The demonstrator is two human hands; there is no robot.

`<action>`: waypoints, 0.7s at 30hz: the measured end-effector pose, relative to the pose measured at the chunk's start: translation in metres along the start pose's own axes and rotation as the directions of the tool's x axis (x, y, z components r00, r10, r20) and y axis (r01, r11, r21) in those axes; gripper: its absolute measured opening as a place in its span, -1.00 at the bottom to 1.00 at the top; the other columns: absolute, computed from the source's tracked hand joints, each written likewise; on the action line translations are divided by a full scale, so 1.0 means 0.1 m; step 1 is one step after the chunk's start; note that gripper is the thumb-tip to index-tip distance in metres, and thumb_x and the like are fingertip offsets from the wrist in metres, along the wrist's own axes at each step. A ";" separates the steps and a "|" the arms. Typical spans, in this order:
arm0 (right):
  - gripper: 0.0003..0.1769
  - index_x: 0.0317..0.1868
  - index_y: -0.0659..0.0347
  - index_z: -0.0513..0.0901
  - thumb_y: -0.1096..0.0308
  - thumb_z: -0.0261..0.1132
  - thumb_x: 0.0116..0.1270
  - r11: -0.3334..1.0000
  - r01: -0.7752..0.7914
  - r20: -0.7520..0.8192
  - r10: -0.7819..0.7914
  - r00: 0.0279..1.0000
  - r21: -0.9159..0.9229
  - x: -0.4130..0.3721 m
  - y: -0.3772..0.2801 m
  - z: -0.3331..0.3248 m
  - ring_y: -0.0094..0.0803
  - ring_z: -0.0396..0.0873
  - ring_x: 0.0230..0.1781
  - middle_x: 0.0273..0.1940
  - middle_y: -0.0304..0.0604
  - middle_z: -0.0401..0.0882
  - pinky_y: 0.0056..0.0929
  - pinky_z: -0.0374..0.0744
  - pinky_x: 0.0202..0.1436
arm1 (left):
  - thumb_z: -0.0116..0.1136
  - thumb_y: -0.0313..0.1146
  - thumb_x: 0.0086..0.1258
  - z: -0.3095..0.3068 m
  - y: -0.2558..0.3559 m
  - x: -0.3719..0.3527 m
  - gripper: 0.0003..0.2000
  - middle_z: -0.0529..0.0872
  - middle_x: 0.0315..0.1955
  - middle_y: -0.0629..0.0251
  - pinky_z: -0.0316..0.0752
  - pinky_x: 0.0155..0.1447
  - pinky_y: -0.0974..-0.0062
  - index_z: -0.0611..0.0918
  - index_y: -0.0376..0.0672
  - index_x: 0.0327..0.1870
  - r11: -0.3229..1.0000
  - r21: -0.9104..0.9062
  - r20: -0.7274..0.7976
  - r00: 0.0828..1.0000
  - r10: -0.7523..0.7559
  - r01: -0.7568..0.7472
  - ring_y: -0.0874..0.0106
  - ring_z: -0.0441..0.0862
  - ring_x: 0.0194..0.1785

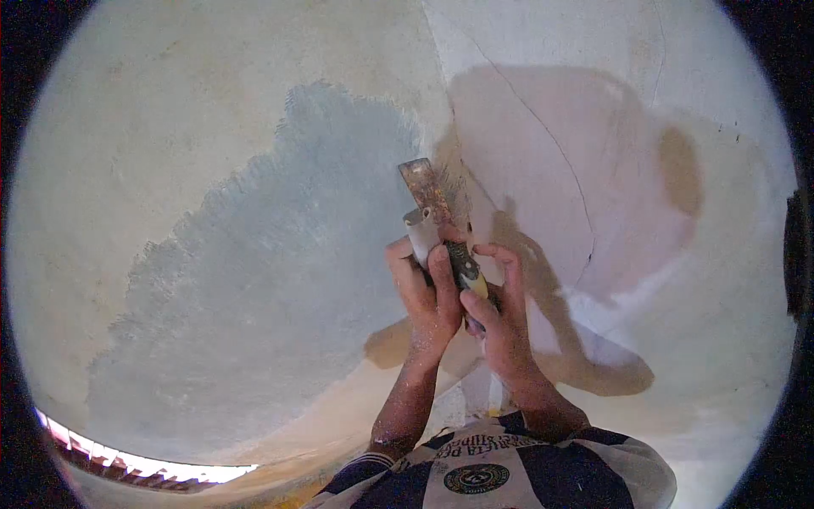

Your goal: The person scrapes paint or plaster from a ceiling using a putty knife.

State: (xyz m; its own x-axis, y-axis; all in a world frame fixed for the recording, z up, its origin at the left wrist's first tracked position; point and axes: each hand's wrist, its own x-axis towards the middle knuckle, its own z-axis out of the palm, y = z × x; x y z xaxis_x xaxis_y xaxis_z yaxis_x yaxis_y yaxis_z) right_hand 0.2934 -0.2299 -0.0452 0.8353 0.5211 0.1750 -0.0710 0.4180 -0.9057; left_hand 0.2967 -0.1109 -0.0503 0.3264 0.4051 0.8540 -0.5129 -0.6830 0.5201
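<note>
Near the middle of the view, my left hand (428, 293) is closed around a pale, tube-like piece (420, 237) with an open upper end. My right hand (502, 318) is closed on the dark and yellow handle (468, 270) of a scraper. The scraper's flat, rusty blade (424, 185) points up and left, just above the pale piece. Both hands are close together, and fingers of my left hand reach the upper part of the scraper. My palms and parts of the handle are hidden.
A curved plaster surface (212, 110) surrounds the hands, with a large grey-blue patch (280, 254) at left. A thin crack (555, 140) runs down the right side. Shadows fall behind the hands. A bright gap (153, 467) shows at lower left.
</note>
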 end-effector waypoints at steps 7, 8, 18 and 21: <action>-0.31 0.32 0.11 0.16 0.29 0.36 0.30 0.968 0.145 0.137 -0.118 0.983 -0.205 -0.15 0.08 -0.08 -0.55 0.52 -0.25 -0.19 -0.16 0.57 -0.55 0.50 -0.15 | -0.02 -0.30 0.57 -0.18 0.11 -0.10 -0.79 0.55 -0.18 0.18 0.47 -0.06 0.43 0.46 -0.28 -0.04 0.991 0.010 0.019 0.991 -0.132 0.131 0.44 0.52 -0.19; -0.32 0.32 0.11 0.16 0.31 0.35 0.30 0.967 0.152 0.134 -0.126 0.983 -0.206 -0.17 0.10 -0.09 -0.55 0.52 -0.26 -0.20 -0.17 0.57 -0.56 0.50 -0.17 | -0.02 -0.30 0.57 -0.18 0.09 -0.13 -0.80 0.55 -0.19 0.17 0.47 -0.07 0.43 0.46 -0.28 -0.04 0.988 -0.024 0.045 0.987 -0.152 0.153 0.44 0.53 -0.21; -0.53 0.22 0.21 0.32 0.34 0.26 0.39 0.867 0.265 -0.065 -0.321 0.945 -0.422 -0.11 0.24 0.00 -0.44 0.54 -0.22 -0.13 -0.10 0.55 -0.45 0.52 -0.08 | 0.01 -0.39 0.54 -0.16 -0.02 -0.14 -0.83 0.63 -0.18 0.07 0.54 -0.08 0.38 0.45 -0.27 0.00 0.992 0.056 0.161 0.980 -0.118 0.111 0.32 0.66 -0.18; -0.60 0.16 0.28 0.42 0.26 0.23 0.43 0.810 0.273 -0.073 -0.360 0.930 -0.519 -0.09 0.19 0.02 -0.38 0.51 -0.03 0.01 -0.07 0.49 -0.40 0.47 0.09 | 0.00 -0.45 0.54 -0.16 0.03 -0.13 -0.84 0.66 -0.16 0.05 0.55 -0.07 0.38 0.42 -0.28 0.03 0.994 0.088 0.171 0.982 -0.074 0.059 0.29 0.68 -0.16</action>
State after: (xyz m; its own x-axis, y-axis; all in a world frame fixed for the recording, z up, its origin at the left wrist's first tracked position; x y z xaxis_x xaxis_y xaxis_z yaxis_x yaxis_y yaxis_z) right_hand 0.2837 -0.2248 -0.0635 0.8422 0.2797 0.4609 0.4536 0.0943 -0.8862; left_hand 0.2786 -0.1082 -0.0595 0.4945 0.3445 0.7980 -0.4205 -0.7087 0.5665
